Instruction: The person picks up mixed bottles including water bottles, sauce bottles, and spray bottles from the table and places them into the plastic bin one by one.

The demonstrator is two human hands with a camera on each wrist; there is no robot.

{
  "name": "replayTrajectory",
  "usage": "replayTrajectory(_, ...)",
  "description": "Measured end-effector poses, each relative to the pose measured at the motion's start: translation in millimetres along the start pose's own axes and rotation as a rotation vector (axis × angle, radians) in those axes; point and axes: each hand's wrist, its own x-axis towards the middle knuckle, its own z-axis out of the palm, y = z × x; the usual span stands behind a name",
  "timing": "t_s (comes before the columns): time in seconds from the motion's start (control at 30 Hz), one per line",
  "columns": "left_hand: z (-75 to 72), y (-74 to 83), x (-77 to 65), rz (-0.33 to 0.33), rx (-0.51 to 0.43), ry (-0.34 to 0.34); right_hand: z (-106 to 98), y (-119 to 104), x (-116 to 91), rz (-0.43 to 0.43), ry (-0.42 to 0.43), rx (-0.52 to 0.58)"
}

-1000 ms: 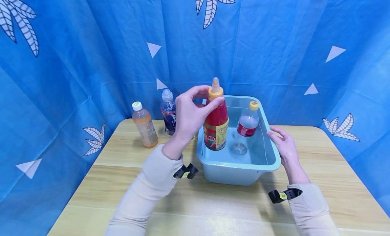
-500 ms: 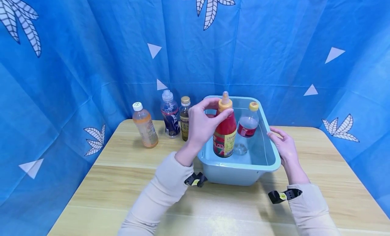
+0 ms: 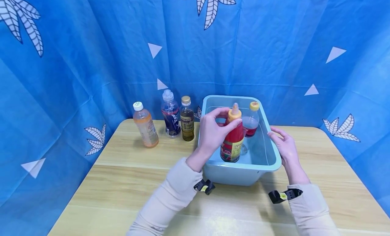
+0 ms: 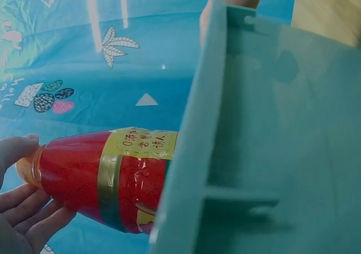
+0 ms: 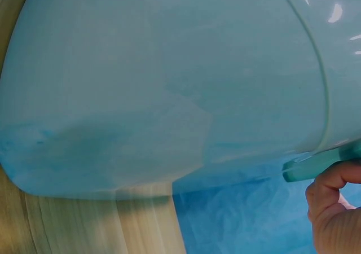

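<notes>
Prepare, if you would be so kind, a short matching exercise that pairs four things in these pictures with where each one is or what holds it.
Things:
1. red bottle
2. tub
3. clear bottle with a red label
4. orange bottle

Places and states:
A. inside the tub, not held
B. on the table, farthest to the left
C. gripped near its top by the left hand
D. held by the right hand

Right pairs: 1-C, 2-D, 3-A, 4-B
</notes>
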Motion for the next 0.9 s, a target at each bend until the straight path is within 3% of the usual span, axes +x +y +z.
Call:
replayTrajectory(0.13, 7.8, -4.9, -4.1, -0.022, -0.026, -0.007, 1, 0, 0, -0.011, 0.003, -0.009)
replayTrajectory(0.53, 27.4, -12.5, -11.9, -0.047, 0.018, -0.059, 1, 0, 0, 0.006, 0.005, -0.033)
replayTrajectory(0.9, 41.2, -11.5, -13.1, -0.074, 0.075, -0.119, 0, 0, 2, 0.017, 0.0, 0.03)
